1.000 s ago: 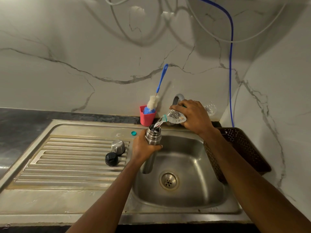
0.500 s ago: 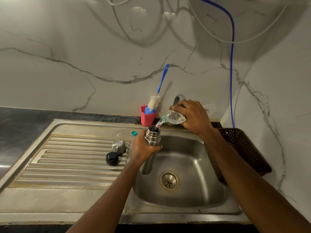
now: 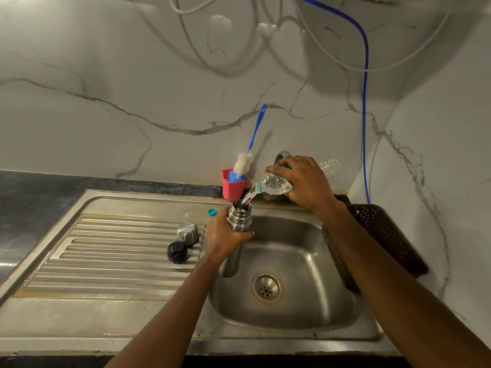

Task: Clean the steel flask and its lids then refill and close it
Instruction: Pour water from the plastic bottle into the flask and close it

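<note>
My left hand [image 3: 225, 236] grips the steel flask [image 3: 239, 217] upright over the left side of the sink basin [image 3: 292, 309], mouth uncovered. My right hand [image 3: 305, 183] holds a clear plastic water bottle [image 3: 272, 185] tipped down to the left, and water streams from its neck into the flask's mouth. On the ribbed drainboard [image 3: 111, 251] to the left stand the steel cup lid [image 3: 188, 233] and the black inner stopper [image 3: 177, 251], side by side and untouched.
A small teal bottle cap [image 3: 211, 211] lies on the sink rim. A red cup [image 3: 233, 185] with a blue-handled bottle brush [image 3: 249, 150] stands against the marble wall. A dark perforated basket [image 3: 385, 235] leans at the sink's right edge. A blue hose [image 3: 365, 123] hangs down the wall.
Almost nothing has moved; both hands keep their hold and the water keeps pouring from the bottle into the flask.
</note>
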